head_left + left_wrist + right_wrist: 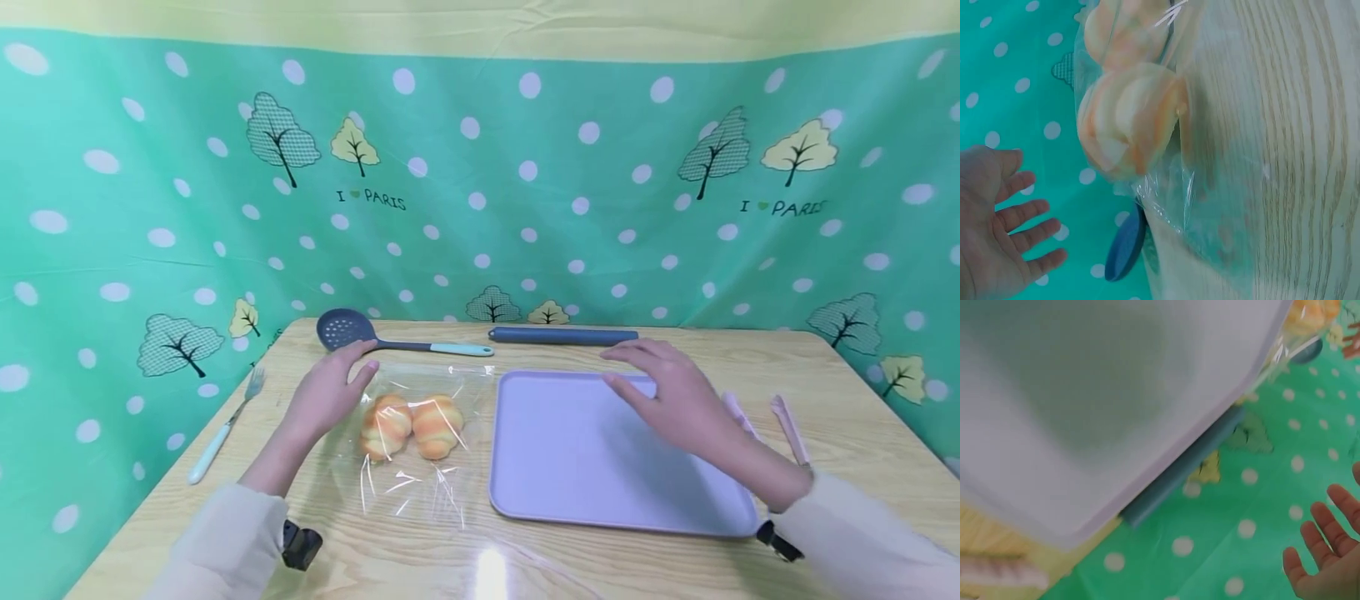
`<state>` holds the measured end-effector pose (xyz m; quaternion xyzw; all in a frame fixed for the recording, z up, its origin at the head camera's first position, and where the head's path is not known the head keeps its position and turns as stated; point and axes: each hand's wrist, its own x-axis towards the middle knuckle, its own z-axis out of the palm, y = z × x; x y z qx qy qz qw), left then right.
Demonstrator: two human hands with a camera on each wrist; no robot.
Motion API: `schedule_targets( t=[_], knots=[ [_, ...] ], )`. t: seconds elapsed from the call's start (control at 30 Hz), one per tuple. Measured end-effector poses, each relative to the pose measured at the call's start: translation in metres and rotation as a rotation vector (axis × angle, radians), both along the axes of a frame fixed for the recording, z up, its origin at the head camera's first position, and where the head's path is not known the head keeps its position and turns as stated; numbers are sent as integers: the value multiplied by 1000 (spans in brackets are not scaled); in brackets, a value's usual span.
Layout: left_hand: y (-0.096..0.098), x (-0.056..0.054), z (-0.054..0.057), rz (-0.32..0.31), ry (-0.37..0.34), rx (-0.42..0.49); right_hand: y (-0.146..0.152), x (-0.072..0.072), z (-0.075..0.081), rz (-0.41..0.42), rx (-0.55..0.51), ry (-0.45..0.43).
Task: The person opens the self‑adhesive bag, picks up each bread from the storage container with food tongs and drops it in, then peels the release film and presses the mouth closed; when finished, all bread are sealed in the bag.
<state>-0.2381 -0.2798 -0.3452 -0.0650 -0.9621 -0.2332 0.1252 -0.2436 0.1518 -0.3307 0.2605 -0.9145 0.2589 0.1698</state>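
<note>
My left hand hovers with relaxed, spread fingers at the left side of a clear plastic bag. Inside the bag lie two bread rolls, golden with orange-brown bands. In the left wrist view the same hand shows its fingers apart and nothing in them. My right hand is held over a lilac rectangular tray, fingers extended and thumb apart, holding nothing. The right wrist view shows that hand with separated fingers, beyond the tray's edge.
A slotted skimmer with a light-blue handle lies at the back left, a dark-blue rod behind the tray. A fork rests near the left edge. Pink tongs lie to the right, partly behind the right arm. A polka-dot curtain hangs behind.
</note>
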Motion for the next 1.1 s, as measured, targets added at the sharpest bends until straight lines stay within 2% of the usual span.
schedule_targets(
  t=[0.27,0.57,0.87,1.1],
  knots=[
    [-1,6,-1,36,-10,-61,41,0,3,-109,30,22],
    [5,7,1,50,-5,-129,79,-3,-1,-181,87,8],
    [11,6,-1,85,-27,-199,101,-10,-9,-224,146,6],
    [14,2,-9,104,-14,-262,108,-16,-18,-252,178,-20]
  ],
)
